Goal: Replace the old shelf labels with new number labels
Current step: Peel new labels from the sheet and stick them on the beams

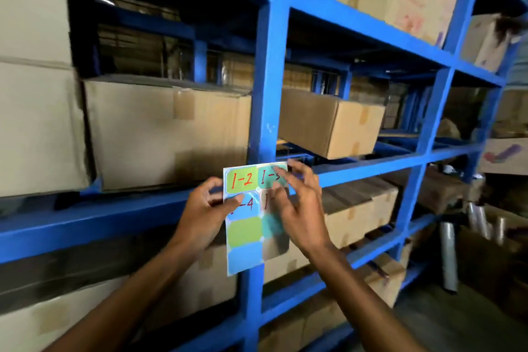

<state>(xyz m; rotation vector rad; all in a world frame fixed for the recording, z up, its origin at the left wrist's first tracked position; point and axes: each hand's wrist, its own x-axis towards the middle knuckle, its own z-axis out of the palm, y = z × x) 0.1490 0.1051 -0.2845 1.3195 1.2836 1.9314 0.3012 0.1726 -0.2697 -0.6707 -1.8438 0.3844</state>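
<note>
A sheet of coloured sticker labels (245,233) is held upright in front of the blue shelf rack (268,71). Red handwritten numbers such as "1-2" and "-4" show on its upper labels; the lower ones are blank. My left hand (204,208) grips the sheet's left edge, thumb lying over the "-4" label. My right hand (297,203) is at the sheet's upper right, its spread fingers over the teal and tan labels, partly hiding their numbers. I cannot tell whether it pinches a label. No old label is visible on the rack.
Cardboard boxes fill the shelves: a large one (168,131) left of the blue upright, a tilted one (331,123) to its right. Rolls of clear film (448,254) stand on the floor at the right. A horizontal beam (85,223) runs behind my hands.
</note>
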